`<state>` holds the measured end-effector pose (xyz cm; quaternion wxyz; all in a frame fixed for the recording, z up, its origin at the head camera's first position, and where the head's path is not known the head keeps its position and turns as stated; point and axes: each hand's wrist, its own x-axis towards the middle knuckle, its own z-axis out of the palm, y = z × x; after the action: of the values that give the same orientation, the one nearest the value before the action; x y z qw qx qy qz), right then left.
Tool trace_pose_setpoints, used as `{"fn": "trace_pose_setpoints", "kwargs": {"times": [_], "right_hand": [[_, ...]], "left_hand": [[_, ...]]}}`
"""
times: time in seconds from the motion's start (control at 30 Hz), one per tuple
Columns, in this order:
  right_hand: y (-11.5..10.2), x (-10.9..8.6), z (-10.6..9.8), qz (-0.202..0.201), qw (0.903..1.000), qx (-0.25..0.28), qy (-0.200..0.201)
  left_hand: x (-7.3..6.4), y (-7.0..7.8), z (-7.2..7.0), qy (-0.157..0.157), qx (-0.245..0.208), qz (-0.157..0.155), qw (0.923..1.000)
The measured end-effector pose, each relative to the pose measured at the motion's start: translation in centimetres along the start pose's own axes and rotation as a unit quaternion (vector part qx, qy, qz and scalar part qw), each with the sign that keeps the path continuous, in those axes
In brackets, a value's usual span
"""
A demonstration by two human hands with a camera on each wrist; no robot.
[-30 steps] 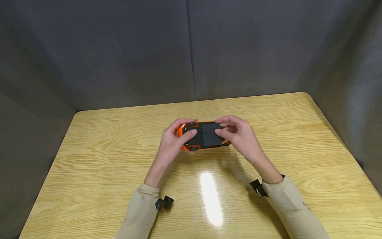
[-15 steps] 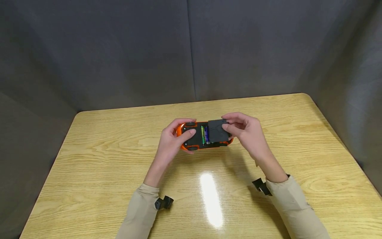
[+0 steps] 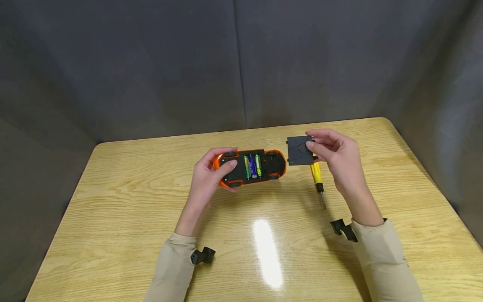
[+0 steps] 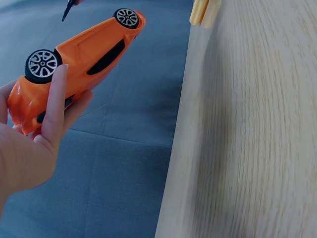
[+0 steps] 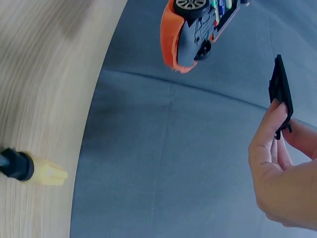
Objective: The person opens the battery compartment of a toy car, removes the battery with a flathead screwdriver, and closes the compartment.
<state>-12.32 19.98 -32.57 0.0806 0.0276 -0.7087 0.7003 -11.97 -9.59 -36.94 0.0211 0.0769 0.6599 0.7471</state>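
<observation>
My left hand (image 3: 209, 172) grips one end of an orange toy car (image 3: 273, 168), thumb on its black underside and fingers around the body. The car is held above the table with its underside facing up. Its open battery compartment shows three batteries (image 3: 253, 166), two green and one blue-purple. In the left wrist view, the orange side of the car (image 4: 89, 52) and its wheels show. My right hand (image 3: 341, 159) pinches a flat black battery cover (image 3: 299, 150) by its right edge, apart from the car. Seen edge-on, that cover (image 5: 281, 91) sits between thumb and fingers.
A yellow-handled screwdriver (image 3: 317, 174) lies on the wooden table (image 3: 132, 209), partly hidden by the cover and right hand. Dark grey curtain panels (image 3: 170, 75) stand behind the table and at both sides.
The right hand has lifted the battery cover off the car and carried it right, exposing the batteries. The left hand and car have shifted slightly left. More of the screwdriver shows.
</observation>
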Motion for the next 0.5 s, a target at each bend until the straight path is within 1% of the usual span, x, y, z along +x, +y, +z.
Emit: {"fn": "trace_pose_setpoints", "kwargs": {"times": [0.1,0.2,0.4,0.5], "right_hand": [[0.1,0.2,-0.4,-0.001,0.9997,0.023,0.006],[0.2,0.5,-0.8,-0.002,0.9995,0.028,0.010],[0.8,1.1,-1.4,0.015,0.9994,0.029,0.013],[1.1,1.3,-1.7,0.025,0.9993,0.025,0.012]], "left_hand": [[0.0,0.1,-0.1,0.006,-0.003,0.000,1.0000],[0.1,0.2,-0.3,0.012,-0.008,0.001,0.9999],[0.2,0.4,-0.8,0.027,-0.012,0.004,0.9996],[0.2,0.5,-1.0,0.035,-0.022,0.006,0.9991]]}}
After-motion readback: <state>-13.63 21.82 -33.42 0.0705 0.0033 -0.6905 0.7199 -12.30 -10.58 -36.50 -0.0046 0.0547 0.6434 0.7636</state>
